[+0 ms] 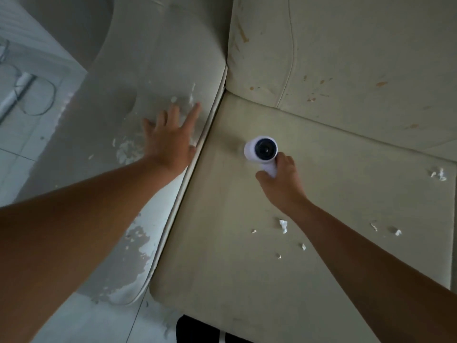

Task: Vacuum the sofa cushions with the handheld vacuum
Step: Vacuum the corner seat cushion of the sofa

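A white handheld vacuum [261, 151] with a dark round rear end points down onto the beige seat cushion [235, 243] near its back left corner. My right hand [280, 180] is closed around the vacuum's handle. My left hand [170, 137] lies flat with spread fingers on the sofa's worn, peeling armrest [138, 95], just left of the seam. White paper scraps [283, 225] lie on the cushion under and beside my right forearm, and more scraps [439, 174] sit at the right edge. The stained back cushion [346, 58] rises behind the vacuum.
Pale tiled floor [29, 149] lies left of the sofa, with a looped cable [39, 97] and a white tube on it. The armrest's surface is flaking in patches [136, 248]. A dark trouser leg with a white stripe [197, 330] shows at the bottom edge.
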